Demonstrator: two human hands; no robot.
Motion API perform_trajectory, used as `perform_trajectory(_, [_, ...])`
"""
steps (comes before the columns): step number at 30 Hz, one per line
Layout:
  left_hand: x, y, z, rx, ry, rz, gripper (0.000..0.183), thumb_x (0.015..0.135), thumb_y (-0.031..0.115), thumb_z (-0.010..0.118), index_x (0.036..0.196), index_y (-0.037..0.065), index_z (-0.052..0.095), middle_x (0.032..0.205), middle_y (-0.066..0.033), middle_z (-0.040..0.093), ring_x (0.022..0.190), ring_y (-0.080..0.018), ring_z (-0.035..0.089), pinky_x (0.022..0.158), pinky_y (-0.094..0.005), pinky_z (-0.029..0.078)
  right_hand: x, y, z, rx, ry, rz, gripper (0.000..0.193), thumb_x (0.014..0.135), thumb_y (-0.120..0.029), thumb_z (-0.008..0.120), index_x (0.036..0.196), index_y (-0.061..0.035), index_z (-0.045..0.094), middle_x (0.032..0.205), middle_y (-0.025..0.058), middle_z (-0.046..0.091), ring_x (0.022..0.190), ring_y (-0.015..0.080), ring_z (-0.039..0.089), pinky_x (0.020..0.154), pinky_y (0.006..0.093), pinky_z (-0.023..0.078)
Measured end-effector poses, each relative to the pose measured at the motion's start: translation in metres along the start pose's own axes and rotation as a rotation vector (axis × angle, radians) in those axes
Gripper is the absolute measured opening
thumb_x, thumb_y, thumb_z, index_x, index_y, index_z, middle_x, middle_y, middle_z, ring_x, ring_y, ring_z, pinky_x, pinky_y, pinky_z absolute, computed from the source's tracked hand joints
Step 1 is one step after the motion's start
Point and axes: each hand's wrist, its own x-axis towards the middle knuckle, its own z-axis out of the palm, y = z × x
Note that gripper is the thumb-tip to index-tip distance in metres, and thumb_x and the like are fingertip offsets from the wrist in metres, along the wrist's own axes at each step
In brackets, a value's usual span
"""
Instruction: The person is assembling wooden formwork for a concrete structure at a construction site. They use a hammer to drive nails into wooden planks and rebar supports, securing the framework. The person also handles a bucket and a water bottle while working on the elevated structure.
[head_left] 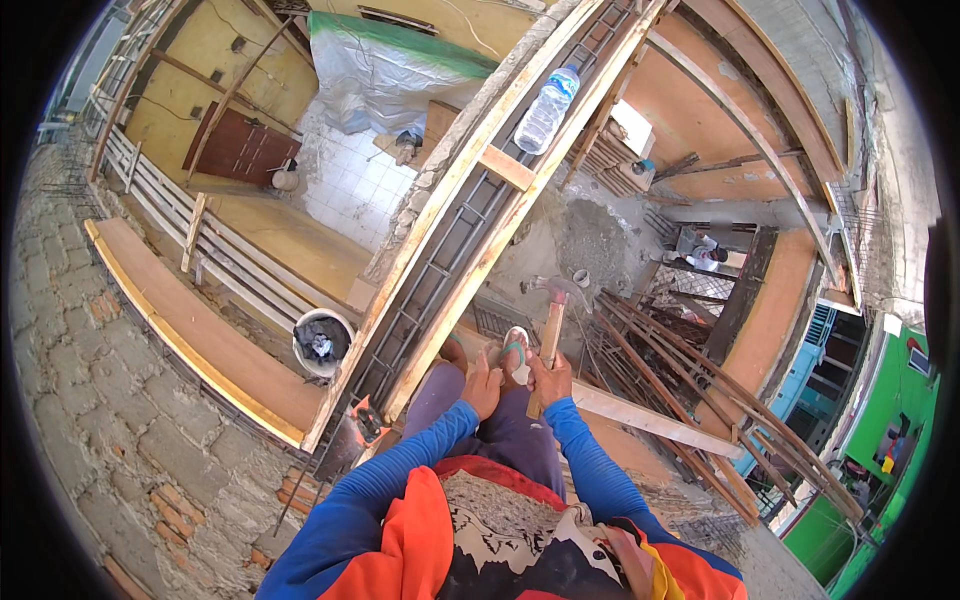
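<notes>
My right hand [550, 380] is wrapped round the wooden handle of a claw hammer [552, 335], whose metal head points away from me. Close beside it on the left, my left hand [482, 390] has its fingers pressed together; anything between them is too small to make out. Both hands are above my legs and sandalled feet. Just left of them runs a long wooden formwork [505, 235] with a steel rebar cage [440, 258] inside. A handsaw [368, 424] with an orange and black handle rests at the formwork's near end.
A plastic water bottle [548, 110] lies across the formwork beyond a short wooden crosspiece [507, 168]. A white bucket [341, 366] stands left of it. Rough brickwork [130, 400] fills the left. Long timbers [680, 390] lean at right, above a deep drop to the floor [585, 235].
</notes>
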Motion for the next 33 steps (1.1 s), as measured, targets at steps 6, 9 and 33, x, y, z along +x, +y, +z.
perform_trajectory(6, [-0.069, 0.033, 0.013, 0.025, -0.085, -0.084, 0.052, 0.096, 0.022, 0.040, 0.141, -0.003, 0.033, 0.125, -0.0325, 0.053, 0.120, -0.0444, 0.050, 0.103, -0.0444, 0.039, -0.059, 0.011, -0.027, -0.201, -0.172, 0.131, 0.025, 0.091, -0.024, 0.073, 0.093, -0.0043, 0.057, 0.068, 0.0014, 0.056, 0.047, 0.0092, 0.050, 0.040, 0.0251, 0.042])
perform_trajectory(9, [-0.088, 0.025, 0.006, 0.067, -0.099, -0.077, 0.038, 0.096, 0.022, 0.041, 0.127, 0.001, 0.045, 0.114, -0.0317, 0.061, 0.112, -0.0476, 0.057, 0.097, -0.0497, 0.043, -0.071, 0.009, -0.040, -0.272, -0.221, 0.158, 0.026, 0.092, -0.026, 0.071, 0.094, -0.0042, 0.058, 0.068, 0.0010, 0.054, 0.047, 0.0086, 0.049, 0.040, 0.0251, 0.042])
perform_trajectory(33, [-0.213, -0.154, -0.023, 0.057, 0.697, -0.332, 0.032, 0.088, 0.024, 0.046, 0.099, 0.004, 0.067, 0.101, -0.0248, 0.068, 0.098, -0.0397, 0.065, 0.088, -0.0447, 0.049, -0.062, -0.055, -0.109, -0.603, -0.230, -0.135, 0.029, 0.094, -0.030, 0.067, 0.099, -0.0034, 0.058, 0.062, 0.0007, 0.051, 0.046, 0.0104, 0.049, 0.040, 0.0285, 0.042])
